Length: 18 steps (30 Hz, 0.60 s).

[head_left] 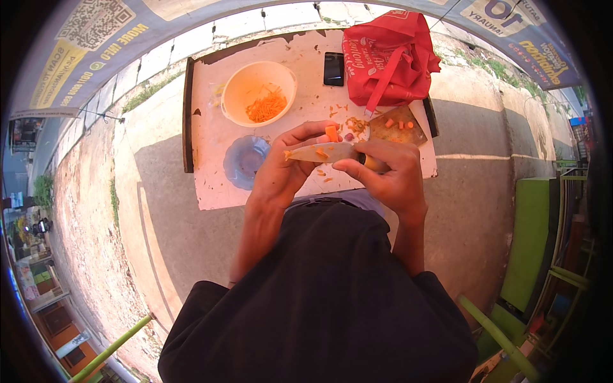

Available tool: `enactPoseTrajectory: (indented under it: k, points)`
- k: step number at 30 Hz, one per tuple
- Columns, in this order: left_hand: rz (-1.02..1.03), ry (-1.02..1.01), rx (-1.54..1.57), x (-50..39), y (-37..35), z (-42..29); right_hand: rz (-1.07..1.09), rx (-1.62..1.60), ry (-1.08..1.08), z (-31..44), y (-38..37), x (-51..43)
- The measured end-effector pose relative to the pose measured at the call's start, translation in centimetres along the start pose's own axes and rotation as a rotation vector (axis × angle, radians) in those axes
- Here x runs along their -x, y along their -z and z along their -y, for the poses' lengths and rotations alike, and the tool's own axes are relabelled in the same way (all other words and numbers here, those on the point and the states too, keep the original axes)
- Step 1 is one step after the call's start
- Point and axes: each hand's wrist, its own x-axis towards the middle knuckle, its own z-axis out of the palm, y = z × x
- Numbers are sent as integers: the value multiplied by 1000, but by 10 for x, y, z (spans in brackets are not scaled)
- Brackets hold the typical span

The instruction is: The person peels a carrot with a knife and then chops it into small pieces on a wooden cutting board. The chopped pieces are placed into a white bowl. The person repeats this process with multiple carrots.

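My left hand grips a short piece of peeled carrot upright between its fingertips. In my right hand is a kitchen knife with a wooden handle, its blade level and pointing left across my left fingers. Scraps of carrot cling to the blade. Beyond my hands lie brownish carrot peelings and a small purplish piece on a pale round surface, partly hidden by my right hand. Several carrot pieces rest on a wooden cutting board to the right.
A cream plastic bowl holds shredded carrot at the table's far left. Nearer stands a blue-tinted glass bowl, partly behind my left hand. A dark smartphone lies beside a red cloth bag on the worn white table.
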Motion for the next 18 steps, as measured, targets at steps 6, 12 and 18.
enactPoseTrajectory:
  k: [6, 12, 18]
  points:
    - [52, -4, 70, 3, -11, -7, -88, -11, 23, -4, -1, -1]
    - [67, 86, -19, 5, -10, -15, -132, 65, -41, -6, 10, -1]
    - [94, 87, 120, 5, -12, -10, -189, 12, -82, -9, 17, -3]
